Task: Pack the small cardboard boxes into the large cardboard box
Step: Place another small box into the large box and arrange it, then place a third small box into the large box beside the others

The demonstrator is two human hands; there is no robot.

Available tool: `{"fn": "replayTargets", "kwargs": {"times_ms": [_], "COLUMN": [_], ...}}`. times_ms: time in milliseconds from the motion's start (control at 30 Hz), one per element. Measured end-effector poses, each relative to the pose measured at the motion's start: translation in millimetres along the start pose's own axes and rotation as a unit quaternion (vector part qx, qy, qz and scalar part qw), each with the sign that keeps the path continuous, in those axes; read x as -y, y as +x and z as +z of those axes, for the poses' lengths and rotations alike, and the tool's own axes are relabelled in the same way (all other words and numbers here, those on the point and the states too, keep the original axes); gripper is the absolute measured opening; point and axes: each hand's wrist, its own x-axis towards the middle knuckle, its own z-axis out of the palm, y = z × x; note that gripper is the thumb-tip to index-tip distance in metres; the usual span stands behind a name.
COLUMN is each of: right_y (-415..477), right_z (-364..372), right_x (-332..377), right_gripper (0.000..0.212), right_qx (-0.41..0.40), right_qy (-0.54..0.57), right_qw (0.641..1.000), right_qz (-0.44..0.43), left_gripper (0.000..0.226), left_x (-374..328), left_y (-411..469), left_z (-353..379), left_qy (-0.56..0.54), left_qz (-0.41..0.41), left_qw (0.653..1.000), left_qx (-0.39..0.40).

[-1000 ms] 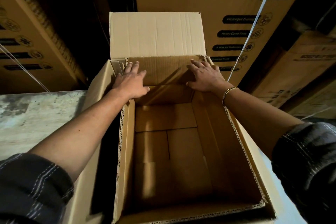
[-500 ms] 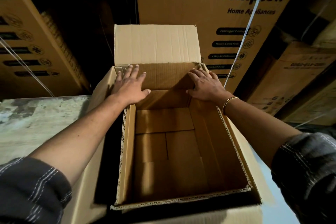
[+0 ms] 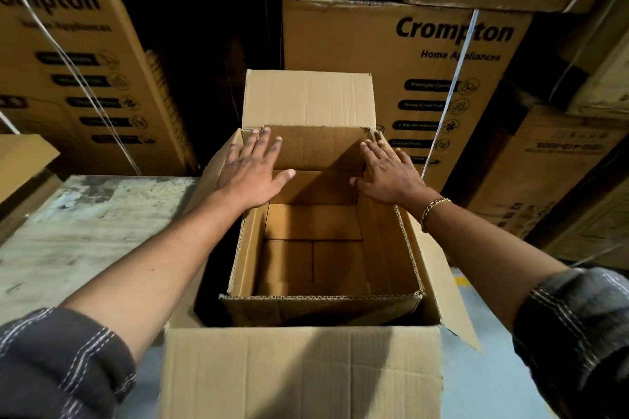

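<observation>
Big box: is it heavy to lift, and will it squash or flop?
Probably fairly light: the big box looks mostly empty inside. Its walls seem stiff, showing thick corrugated edges. The upright back flap would likely flop at its fold.

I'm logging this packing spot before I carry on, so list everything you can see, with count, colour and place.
large cardboard box: one, brown, centre, flaps open
small cardboard boxes: three tops visible, brown, on its bottom
printed cartons: several, brown with black lettering, stacked behind
worn surface: one, grey, left of the box
bracelet: one, gold, right wrist
left hand: one, fingers straight, box's far left corner
right hand: one, fingers straight, far right corner
</observation>
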Motion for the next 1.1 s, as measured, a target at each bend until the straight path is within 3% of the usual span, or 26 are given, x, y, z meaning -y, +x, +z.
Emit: {"fn": "replayTargets", "kwargs": {"times_ms": [333, 600, 933, 1100], "right_y": [-50, -46, -8, 0], "right_z": [-35, -72, -78, -75], "right_x": [35, 118, 380, 517], "right_gripper": [0.086, 0.085, 0.083, 0.082], "right_qx": [-0.047, -0.083, -0.15, -0.135], "right_qy": [-0.007, 0.011, 0.116, 0.147], "right_qw": [0.998, 0.993, 0.965, 0.952], "right_qz": [-0.03, -0.085, -0.183, -0.231], "left_gripper": [0.08, 0.087, 0.084, 0.087], "left_x": [7, 80, 279, 392], "left_y": [-70, -127, -269, -362], "left_z": [-47, -86, -131, -152], "left_qy": [0.019, 0.02, 0.063, 0.089], "left_qz": [-0.004, -0.051, -0.18, -0.261], "left_qw": [0.998, 0.995, 0.976, 0.956], "left_qx": [-0.063, -0.083, -0.103, -0.097]}}
